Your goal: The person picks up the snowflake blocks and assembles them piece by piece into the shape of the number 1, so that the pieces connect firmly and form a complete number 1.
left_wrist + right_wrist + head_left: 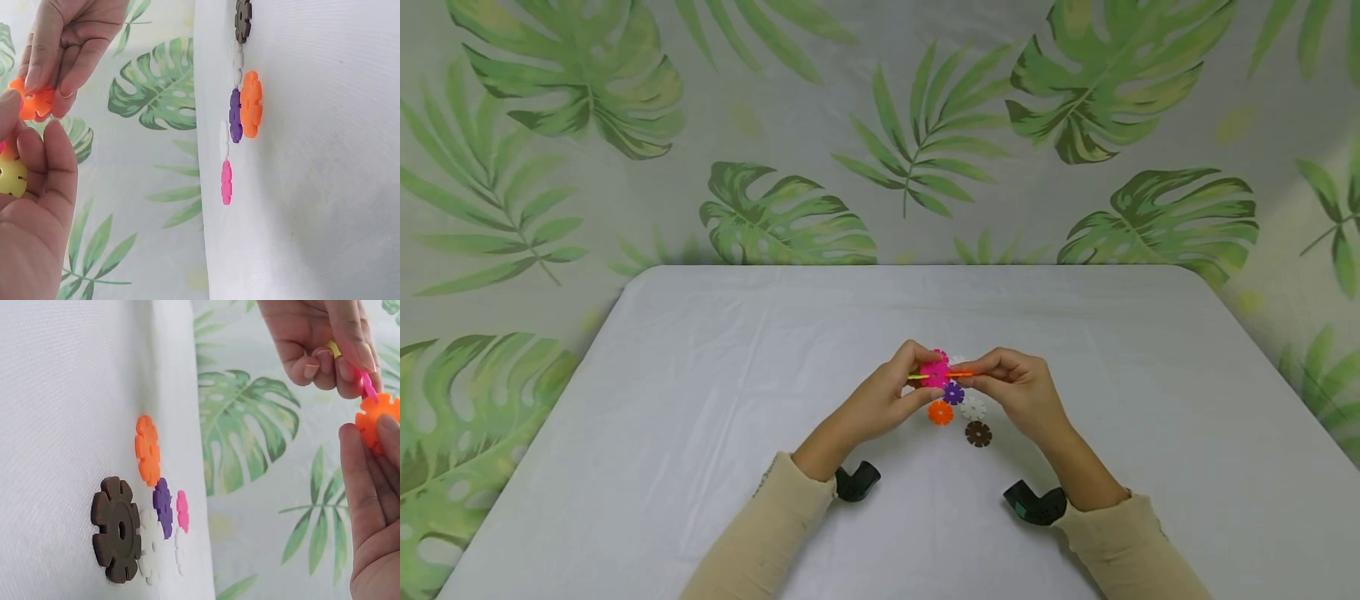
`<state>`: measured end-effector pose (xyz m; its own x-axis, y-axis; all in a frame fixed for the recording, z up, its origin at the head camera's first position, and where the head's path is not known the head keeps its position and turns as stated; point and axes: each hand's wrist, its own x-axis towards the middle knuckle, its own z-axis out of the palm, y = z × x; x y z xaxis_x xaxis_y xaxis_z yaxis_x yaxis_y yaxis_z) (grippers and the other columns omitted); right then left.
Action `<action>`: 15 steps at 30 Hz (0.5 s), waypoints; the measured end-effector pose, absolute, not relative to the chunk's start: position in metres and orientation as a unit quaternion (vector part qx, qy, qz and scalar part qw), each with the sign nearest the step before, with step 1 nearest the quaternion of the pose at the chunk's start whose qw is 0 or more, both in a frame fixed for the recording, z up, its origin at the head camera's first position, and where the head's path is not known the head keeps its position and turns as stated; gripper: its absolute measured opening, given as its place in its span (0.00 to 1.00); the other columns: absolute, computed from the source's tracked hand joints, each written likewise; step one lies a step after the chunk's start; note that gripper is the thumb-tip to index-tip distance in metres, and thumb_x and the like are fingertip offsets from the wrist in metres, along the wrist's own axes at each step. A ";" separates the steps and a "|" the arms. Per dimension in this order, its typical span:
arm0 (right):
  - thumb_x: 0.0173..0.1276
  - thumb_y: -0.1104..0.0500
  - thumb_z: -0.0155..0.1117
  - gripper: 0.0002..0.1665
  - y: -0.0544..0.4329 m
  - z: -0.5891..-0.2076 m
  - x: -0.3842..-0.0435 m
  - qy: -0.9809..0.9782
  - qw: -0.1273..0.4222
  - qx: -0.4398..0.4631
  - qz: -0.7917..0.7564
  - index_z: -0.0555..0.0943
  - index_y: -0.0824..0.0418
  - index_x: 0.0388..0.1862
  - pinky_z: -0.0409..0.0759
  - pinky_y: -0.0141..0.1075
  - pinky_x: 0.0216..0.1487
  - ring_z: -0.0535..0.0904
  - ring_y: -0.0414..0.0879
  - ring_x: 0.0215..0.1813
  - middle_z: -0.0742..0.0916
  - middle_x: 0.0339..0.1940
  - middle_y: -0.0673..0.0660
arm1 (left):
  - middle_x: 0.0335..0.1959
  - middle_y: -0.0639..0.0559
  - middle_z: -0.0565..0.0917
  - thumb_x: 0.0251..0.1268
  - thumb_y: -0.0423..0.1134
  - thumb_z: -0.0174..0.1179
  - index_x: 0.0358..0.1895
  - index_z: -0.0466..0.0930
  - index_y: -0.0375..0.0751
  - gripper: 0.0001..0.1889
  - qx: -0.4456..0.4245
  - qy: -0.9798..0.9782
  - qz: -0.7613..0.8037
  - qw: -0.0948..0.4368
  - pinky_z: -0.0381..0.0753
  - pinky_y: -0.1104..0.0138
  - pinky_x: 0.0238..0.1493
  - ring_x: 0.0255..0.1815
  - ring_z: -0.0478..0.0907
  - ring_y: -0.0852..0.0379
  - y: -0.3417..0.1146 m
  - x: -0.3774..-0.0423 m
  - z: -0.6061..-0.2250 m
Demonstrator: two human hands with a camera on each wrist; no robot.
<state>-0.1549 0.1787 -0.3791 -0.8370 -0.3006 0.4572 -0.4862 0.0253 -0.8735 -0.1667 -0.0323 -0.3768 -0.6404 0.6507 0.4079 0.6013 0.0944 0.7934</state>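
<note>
A held pink disc (pixel 936 374) sits above the surface (pixel 700 417), between the pinching thumb and fingers of the left hand (pixel 880 402), a yellow disc (pixel 11 179) beside it near the palm. Its edge meets a held orange disc (pixel 374 420), pinched by the right hand (pixel 1024 397). Below lie loose discs: purple (pixel 954 393), orange (pixel 940 412), white (pixel 973 407) and brown (pixel 978 434). The hands partly cover another white disc (pixel 957 361) and a pink one (pixel 942 355) in the head view. Black devices (pixel 1035 503) adjoin both wrists.
</note>
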 end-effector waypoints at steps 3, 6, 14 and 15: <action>0.55 0.78 0.60 0.04 0.178 -0.379 -0.156 -0.713 0.071 0.274 0.642 0.79 0.74 0.30 0.78 0.36 0.37 0.82 0.47 0.35 0.85 0.33 0.58 | 0.53 0.37 0.71 0.62 0.30 0.53 0.50 0.60 0.31 0.16 0.423 0.736 0.528 0.026 0.71 0.70 0.50 0.48 0.75 0.54 -0.032 -0.167 -0.377; 0.54 0.78 0.60 0.04 0.178 -0.380 -0.156 -0.712 0.066 0.273 0.644 0.78 0.75 0.30 0.78 0.36 0.37 0.83 0.46 0.35 0.85 0.33 0.57 | 0.52 0.37 0.72 0.63 0.30 0.53 0.49 0.60 0.31 0.15 0.423 0.734 0.530 0.031 0.71 0.70 0.50 0.48 0.75 0.54 -0.032 -0.168 -0.377; 0.54 0.79 0.59 0.05 0.176 -0.381 -0.157 -0.707 0.057 0.286 0.644 0.78 0.75 0.30 0.78 0.36 0.38 0.83 0.46 0.36 0.85 0.33 0.58 | 0.52 0.38 0.71 0.62 0.31 0.53 0.49 0.60 0.33 0.15 0.422 0.735 0.529 0.042 0.71 0.70 0.50 0.49 0.75 0.53 -0.034 -0.171 -0.380; 0.54 0.79 0.59 0.05 0.176 -0.381 -0.157 -0.710 0.058 0.288 0.641 0.78 0.75 0.30 0.78 0.36 0.38 0.83 0.46 0.36 0.85 0.33 0.58 | 0.52 0.38 0.71 0.62 0.31 0.53 0.48 0.60 0.33 0.15 0.422 0.734 0.531 0.044 0.72 0.70 0.49 0.49 0.75 0.52 -0.034 -0.171 -0.381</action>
<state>-0.1573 0.1762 -0.3806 -0.8279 -0.3346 0.4502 -0.4821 0.0140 -0.8760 -0.1710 -0.0341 -0.3805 -0.6400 0.6659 0.3832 0.5723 0.0805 0.8161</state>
